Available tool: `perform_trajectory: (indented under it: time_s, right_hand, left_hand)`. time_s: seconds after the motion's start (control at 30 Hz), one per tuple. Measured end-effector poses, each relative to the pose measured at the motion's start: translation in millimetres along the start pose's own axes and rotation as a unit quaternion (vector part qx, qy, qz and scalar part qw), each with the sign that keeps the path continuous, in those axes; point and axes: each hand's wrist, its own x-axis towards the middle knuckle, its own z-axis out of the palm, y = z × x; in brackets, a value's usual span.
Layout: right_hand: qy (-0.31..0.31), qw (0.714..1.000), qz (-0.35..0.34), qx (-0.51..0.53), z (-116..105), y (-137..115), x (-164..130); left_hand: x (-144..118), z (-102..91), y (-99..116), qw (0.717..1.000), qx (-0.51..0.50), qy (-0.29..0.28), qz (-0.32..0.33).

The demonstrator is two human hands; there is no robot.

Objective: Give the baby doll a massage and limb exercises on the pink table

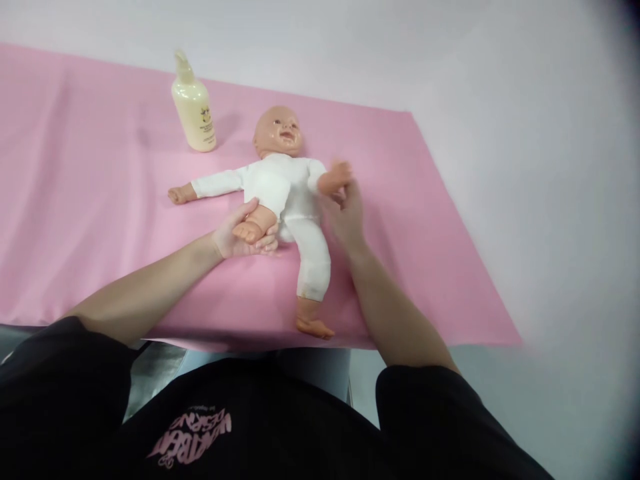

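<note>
Fingers of your left hand (239,235) curled around the doll (280,190)'s bare foot, your right hand (346,215) blurred, fingers open by its wrist, lotion bottle (194,107) standing well apart on pink cloth (90,200).

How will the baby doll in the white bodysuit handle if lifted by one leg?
The baby doll in the white bodysuit probably flops: its limbs splay loosely on the pink sheet. The left hand cups its bent leg, so joints likely swing. The hard-looking head may drag it down.
</note>
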Motion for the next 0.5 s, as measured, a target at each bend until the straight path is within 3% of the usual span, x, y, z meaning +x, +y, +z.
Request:
perform_trajectory:
  time_s: [0.07, 0.13, 0.3, 0.43, 0.5]
  right_hand:
    - [-0.072, 0.993, -0.015, -0.092, 1.8, -0.4, -4.2]
    - [-0.092, 0.989, -0.013, -0.112, 1.2, 1.9, -6.1]
    - [-0.013, 0.998, 0.055, -0.023, -2.1, 9.1, -2.8]
    - [0.079, 0.994, 0.043, 0.054, -14.1, 22.7, 8.0]
    - [0.085, 0.988, 0.079, 0.105, -26.5, 37.5, 14.7]
  left_hand:
    - [1.9, 3.7, 1.9, 1.0, -0.02, 0.018, 0.004]
    - [1.8, 5.1, 1.7, 1.0, -0.026, 0.013, 0.001]
    - [-8.6, -3.5, -3.0, 0.993, 0.051, -0.095, -0.056]
    - [-17.5, -6.3, 0.9, 0.966, 0.146, -0.177, -0.117]
    - [-17.3, -2.3, 6.3, 0.944, 0.189, -0.221, -0.157]
